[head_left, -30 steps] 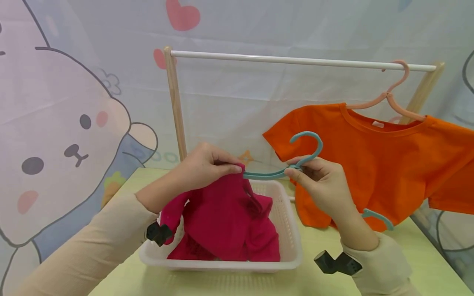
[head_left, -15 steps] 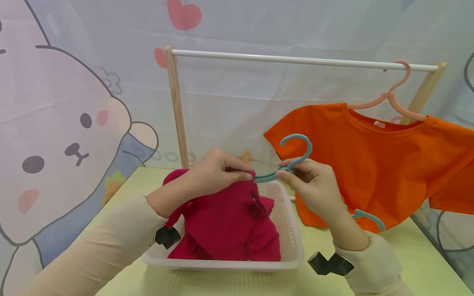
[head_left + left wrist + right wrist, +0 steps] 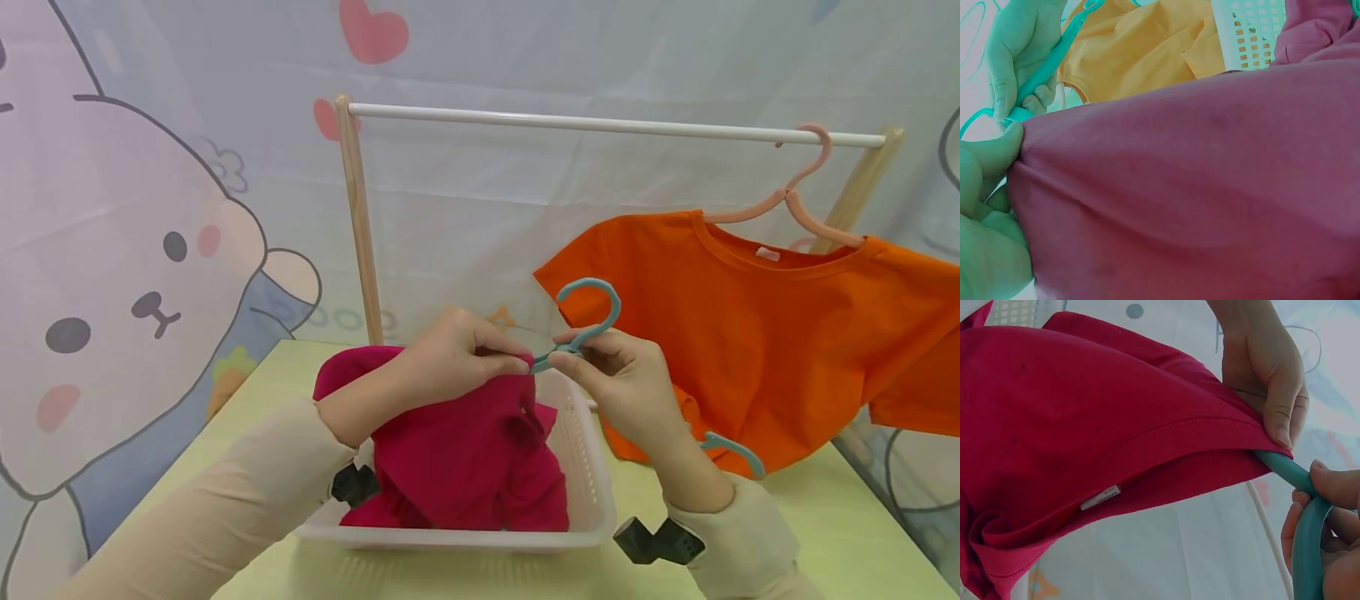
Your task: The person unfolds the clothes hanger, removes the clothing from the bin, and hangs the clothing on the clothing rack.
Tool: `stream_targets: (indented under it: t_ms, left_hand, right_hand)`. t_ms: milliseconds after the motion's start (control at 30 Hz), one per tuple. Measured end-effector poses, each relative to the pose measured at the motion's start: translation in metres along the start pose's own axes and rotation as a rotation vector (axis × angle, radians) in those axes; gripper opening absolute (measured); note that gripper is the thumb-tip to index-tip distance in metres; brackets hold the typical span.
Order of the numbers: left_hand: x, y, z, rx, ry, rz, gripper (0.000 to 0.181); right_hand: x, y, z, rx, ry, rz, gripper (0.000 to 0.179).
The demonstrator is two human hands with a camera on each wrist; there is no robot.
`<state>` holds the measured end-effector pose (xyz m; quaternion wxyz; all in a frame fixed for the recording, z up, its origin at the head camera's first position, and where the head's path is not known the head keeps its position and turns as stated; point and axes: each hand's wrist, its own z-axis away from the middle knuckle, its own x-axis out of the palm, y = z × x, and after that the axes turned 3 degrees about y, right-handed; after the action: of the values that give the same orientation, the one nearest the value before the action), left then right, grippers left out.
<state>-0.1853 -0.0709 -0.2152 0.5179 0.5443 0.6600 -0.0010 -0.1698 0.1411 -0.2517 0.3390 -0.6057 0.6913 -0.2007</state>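
Note:
My left hand [image 3: 468, 358] pinches the neckline of a crimson shirt [image 3: 457, 450] between thumb and fingers. With thumb and fingertips, my right hand [image 3: 626, 379] grips a teal clothes hanger [image 3: 600, 321] just below its hook. One arm of the hanger [image 3: 1282, 467] runs into the shirt's neck opening in the right wrist view, and a white label [image 3: 1100, 497] shows inside the collar. The hanger's other arm [image 3: 738, 450] sticks out past my right wrist. Most of the shirt hangs down into a white basket [image 3: 600, 500]. Cloth hides the inserted arm's tip.
Behind the basket stands a rack with a white rail [image 3: 570, 123] and wooden posts [image 3: 360, 225]. An orange T-shirt [image 3: 772, 333] hangs at its right on a pink hanger [image 3: 802, 212]. The table [image 3: 825, 533] is pale yellow-green; a printed cloth [image 3: 480, 50] forms the backdrop.
My left hand has moved right with the shirt's neckline, and my right hand has come left and slightly down. More of the hanger's arm is covered by the cloth.

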Motion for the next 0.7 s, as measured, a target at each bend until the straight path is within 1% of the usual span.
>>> stream_targets:
  t_ms: [167,233,300,433,567,633,700]
  left_hand:
    - [0.003,0.001,0.0,-0.012,-0.002,0.009,0.017]
    - [0.003,0.001,-0.001,-0.008,-0.01,0.004,0.018]
    - [0.002,0.002,-0.001,0.011,-0.028,-0.009,0.019]
    - [-0.005,0.004,0.0,0.046,-0.109,-0.083,0.024]
    - [-0.013,0.005,0.001,0.051,-0.192,-0.14,0.031]
    - [-0.015,0.004,0.002,0.046,-0.212,-0.152,0.033]
    - [-0.015,0.003,0.003,0.034,-0.214,-0.167,0.036]
  right_hand:
    - [0.002,0.001,0.002,0.005,-0.002,-0.006,0.017]
    - [0.003,0.002,0.002,0.01,0.003,-0.01,0.018]
    - [0.003,0.002,0.003,0.018,0.009,-0.013,0.019]
    - [0.003,0.003,0.004,0.034,0.013,-0.021,0.023]
    - [0.002,0.003,0.004,0.044,0.011,-0.028,0.025]
    - [0.001,0.003,0.004,0.046,0.011,-0.03,0.024]
    - [0.001,0.003,0.005,0.041,0.011,-0.031,0.023]
